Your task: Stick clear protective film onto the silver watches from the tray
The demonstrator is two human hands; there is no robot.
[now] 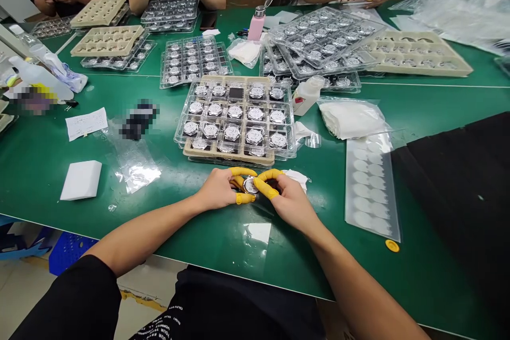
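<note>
My left hand point(223, 189) and my right hand point(289, 199) meet over the green table point(48, 159), both wearing yellow finger cots. Together they pinch a small round silver watch case point(250, 185) between thumbs and forefingers. A white cloth point(297, 176) lies under my right hand's fingers. Just beyond the hands stands a clear tray of watch cases point(236, 119) on a beige tray, most pockets filled.
A sheet of round stickers point(370, 186) and a black cloth point(458, 196) lie to the right, a bagged stack of white wipes point(350, 118) behind them. A white pad point(82, 179) and clear film sit left. More trays and other people's hands line the far side.
</note>
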